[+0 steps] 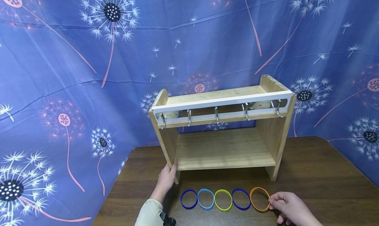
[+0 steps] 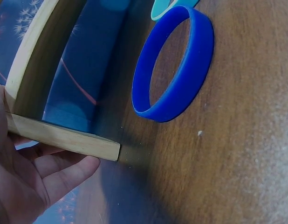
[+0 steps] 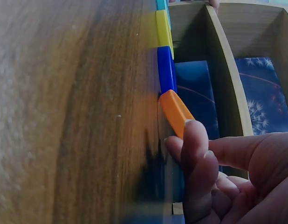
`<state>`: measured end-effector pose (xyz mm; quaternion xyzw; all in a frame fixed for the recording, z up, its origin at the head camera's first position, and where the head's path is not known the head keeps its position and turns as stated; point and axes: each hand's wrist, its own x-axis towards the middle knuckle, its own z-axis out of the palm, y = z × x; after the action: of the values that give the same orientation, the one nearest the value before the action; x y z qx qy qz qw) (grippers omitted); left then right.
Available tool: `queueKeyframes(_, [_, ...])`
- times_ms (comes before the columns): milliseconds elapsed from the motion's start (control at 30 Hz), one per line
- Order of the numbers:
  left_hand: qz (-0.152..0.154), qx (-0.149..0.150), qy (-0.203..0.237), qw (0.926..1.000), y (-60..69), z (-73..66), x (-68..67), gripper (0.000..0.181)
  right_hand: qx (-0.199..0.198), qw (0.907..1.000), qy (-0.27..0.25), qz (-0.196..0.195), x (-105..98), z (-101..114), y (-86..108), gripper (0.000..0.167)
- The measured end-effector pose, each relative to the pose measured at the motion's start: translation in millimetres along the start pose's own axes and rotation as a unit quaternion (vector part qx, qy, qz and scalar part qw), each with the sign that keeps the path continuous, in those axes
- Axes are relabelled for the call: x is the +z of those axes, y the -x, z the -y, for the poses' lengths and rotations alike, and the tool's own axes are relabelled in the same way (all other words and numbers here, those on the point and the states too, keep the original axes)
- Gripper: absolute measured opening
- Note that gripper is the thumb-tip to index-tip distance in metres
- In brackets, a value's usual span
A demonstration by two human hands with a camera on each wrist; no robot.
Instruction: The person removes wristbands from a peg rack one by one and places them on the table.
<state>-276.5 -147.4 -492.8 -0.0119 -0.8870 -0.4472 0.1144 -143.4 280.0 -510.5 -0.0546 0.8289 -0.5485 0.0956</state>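
Observation:
My left hand (image 1: 165,181) grips the front edge of the left side panel of a wooden shelf (image 1: 225,148). In the left wrist view, its fingers reach behind the panel. At the lower right, my right hand (image 1: 285,206) pinches an orange wristband (image 3: 175,111) between thumb and fingers. The band's near end looks lifted off the table in the right wrist view. To its left, in a row on the table, lie a dark blue wristband (image 3: 166,70), a yellow one (image 1: 224,210), a light blue one (image 1: 198,199) and another dark blue wristband (image 2: 200,60).
Across the shelf's upper front runs a white rail (image 1: 222,102) with several metal hooks (image 1: 216,115), all bare. The shelf stands on a brown wooden table (image 1: 319,173). A blue cloth (image 1: 183,32) with dandelion prints hangs behind.

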Motion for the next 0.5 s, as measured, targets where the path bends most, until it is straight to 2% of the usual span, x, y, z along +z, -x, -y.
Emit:
queueKeyframes(267, [0.008,-0.001,0.0,1.0,-0.6,0.0,-0.5,0.045,-0.001,0.9987,0.046,-0.023,-0.1,2.5,3.1,0.02])
queueKeyframes(500, [0.01,0.003,-0.003,0.9999,-1.1,1.0,-1.3,0.044,0.002,0.9979,0.052,-0.039,-1.9,3.5,8.6,0.027])
